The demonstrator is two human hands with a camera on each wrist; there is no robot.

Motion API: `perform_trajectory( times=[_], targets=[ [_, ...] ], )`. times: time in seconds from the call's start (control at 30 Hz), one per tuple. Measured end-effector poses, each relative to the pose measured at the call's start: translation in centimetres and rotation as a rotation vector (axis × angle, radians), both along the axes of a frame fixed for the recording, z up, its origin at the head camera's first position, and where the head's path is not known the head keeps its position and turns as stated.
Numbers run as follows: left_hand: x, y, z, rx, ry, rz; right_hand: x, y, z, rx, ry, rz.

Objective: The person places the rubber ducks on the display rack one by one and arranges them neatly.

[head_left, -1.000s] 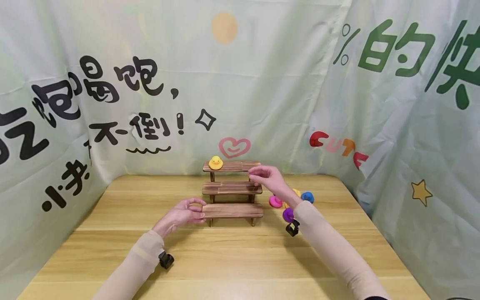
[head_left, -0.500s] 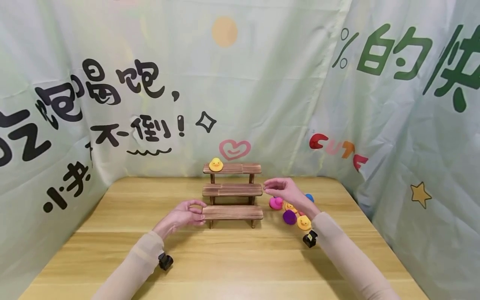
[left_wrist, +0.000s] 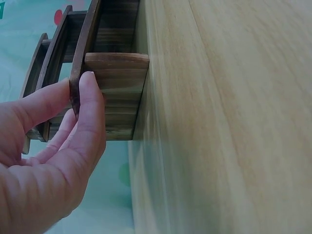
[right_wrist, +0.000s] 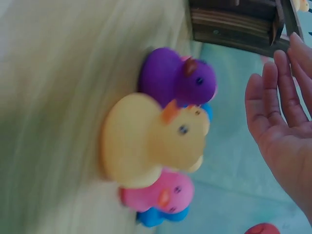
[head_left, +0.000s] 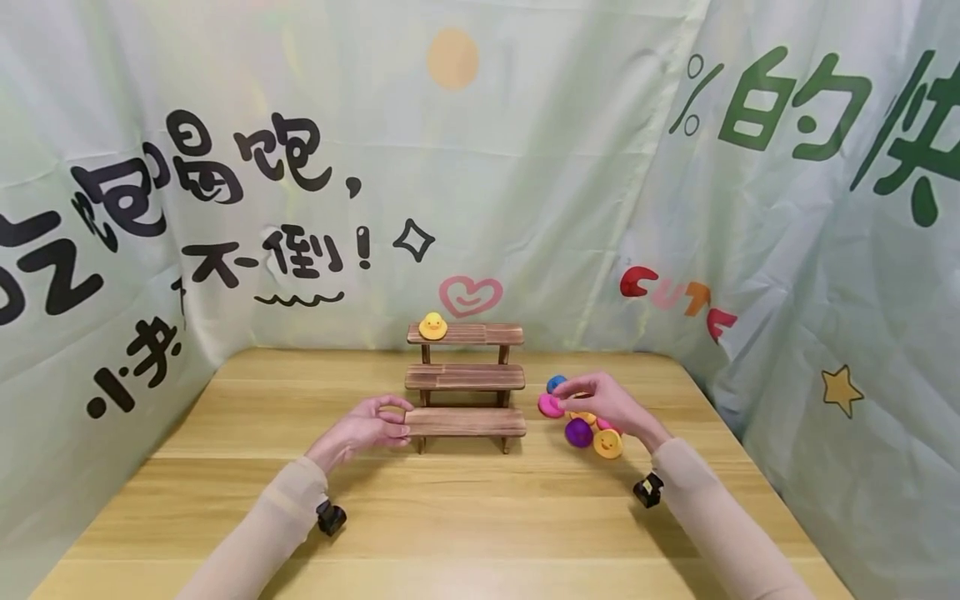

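A three-tier wooden stand (head_left: 465, 422) is on the table, with a yellow rubber duck (head_left: 432, 326) at the left of its top tier. My left hand (head_left: 363, 433) pinches the left end of the lowest board, thumb and fingers on either side of it in the left wrist view. Right of the stand, my right hand (head_left: 607, 404) hovers over a group of rubber ducks, holding nothing. Its fingertips overlap a pink duck (head_left: 551, 406) in the head view. Close by are a purple duck (head_left: 578, 432), another yellow duck (head_left: 607, 444) and a blue duck (head_left: 557, 383); the hand hides part of the group.
The wooden table (head_left: 465, 517) reaches back to a printed cloth (head_left: 525, 167) that hangs behind and along both sides. A small black camera is strapped at each wrist.
My right hand has moved from the right end of the upper tiers down and rightward to the duck group. My left hand keeps its grip on the lowest board.
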State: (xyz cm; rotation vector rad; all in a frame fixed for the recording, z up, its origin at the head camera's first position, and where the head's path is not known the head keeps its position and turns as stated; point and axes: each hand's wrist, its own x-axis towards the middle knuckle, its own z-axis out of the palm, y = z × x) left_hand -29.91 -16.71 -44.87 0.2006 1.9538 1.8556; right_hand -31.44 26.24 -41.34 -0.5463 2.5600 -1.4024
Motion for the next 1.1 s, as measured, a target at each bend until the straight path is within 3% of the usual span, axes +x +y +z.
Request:
perform_trajectory(
  times=[0.17,0.47,0.83,1.1],
  targets=[
    [0.0,0.1,0.0,0.002,-0.005,-0.002,0.3,1.3,-0.7,0.048,0.011,0.016],
    [-0.2,0.0,0.1,0.022,-0.008,-0.023,0.9,2.9,-1.8,0.004,-0.033,0.04],
    [-0.1,0.0,0.1,0.0,-0.005,-0.007,0.6,3.7,-2.9,0.133,0.028,0.113],
    [-0.1,0.0,0.2,-0.018,0.005,-0.016,0.5,3.8,-3.1,0.134,0.045,0.18]
  ],
)
